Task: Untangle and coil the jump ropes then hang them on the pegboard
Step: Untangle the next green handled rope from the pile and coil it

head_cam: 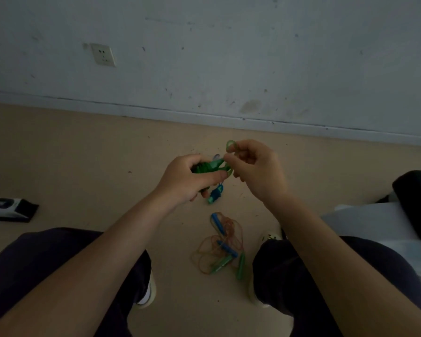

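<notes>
My left hand (187,181) grips a bundle of green jump rope (208,167) held above the floor. My right hand (258,169) pinches a loop of the same green cord (229,145) just right of the bundle. A blue handle with a green tip (214,195) hangs just below my left hand. On the floor between my feet lies a tangle of orange cord with blue and green handles (223,246). The pegboard is out of view.
A white wall with a socket (103,54) and a skirting board runs across the back. A black and white object (9,209) lies on the tan floor at the left. My knees and shoes (147,293) frame the tangle. A dark and white object (384,222) sits at right.
</notes>
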The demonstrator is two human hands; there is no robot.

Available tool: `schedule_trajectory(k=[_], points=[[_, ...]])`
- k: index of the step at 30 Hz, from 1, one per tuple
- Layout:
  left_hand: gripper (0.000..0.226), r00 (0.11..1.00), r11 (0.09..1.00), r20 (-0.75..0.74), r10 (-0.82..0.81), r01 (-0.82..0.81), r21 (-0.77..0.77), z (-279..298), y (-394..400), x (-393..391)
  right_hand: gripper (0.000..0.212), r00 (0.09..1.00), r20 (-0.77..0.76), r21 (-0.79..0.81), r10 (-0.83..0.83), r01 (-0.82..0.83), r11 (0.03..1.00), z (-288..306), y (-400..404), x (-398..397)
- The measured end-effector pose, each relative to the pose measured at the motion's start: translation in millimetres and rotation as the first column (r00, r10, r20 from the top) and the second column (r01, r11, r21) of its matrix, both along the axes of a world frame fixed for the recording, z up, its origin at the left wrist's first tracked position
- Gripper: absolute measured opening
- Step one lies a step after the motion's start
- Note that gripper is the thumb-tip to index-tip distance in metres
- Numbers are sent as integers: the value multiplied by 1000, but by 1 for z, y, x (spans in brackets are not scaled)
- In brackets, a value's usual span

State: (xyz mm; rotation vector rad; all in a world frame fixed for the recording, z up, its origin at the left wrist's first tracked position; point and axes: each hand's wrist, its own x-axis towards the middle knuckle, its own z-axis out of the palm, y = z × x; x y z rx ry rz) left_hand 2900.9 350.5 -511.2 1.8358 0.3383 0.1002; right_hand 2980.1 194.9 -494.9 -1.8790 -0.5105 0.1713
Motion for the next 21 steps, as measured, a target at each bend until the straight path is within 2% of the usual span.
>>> schedule_trajectory(k=[3, 6, 11, 15, 18, 21], points=[[21, 1000, 999, 6, -2, 2, -33, -1, 2, 1, 21, 1000, -27, 47, -4, 5, 999, 2, 0, 0], [27, 1000, 996, 3, -10, 10, -86, -2, 3, 2, 19, 982, -187, 201, 2, 37, 979, 5, -1, 1], [29, 1000, 988, 20, -17, 19, -153, -2, 6, 2, 21, 931, -337, 375, 142, -6, 927, 8, -4, 2], [37, 1000, 953, 14, -27, 30, -301, 2, 6, 4, 17, 903, -393, 410, 176, 1, 912, 7, -4, 2], [27, 997, 949, 65, -46, 64, -309, 2, 7, 2, 19, 881, -427, 445, 203, 9, 896, 6, -3, 2], [20, 995, 948, 104, 8, 25, -317, 0, 9, 2, 24, 858, -461, 456, 226, 11, 890, 7, -3, 2]])
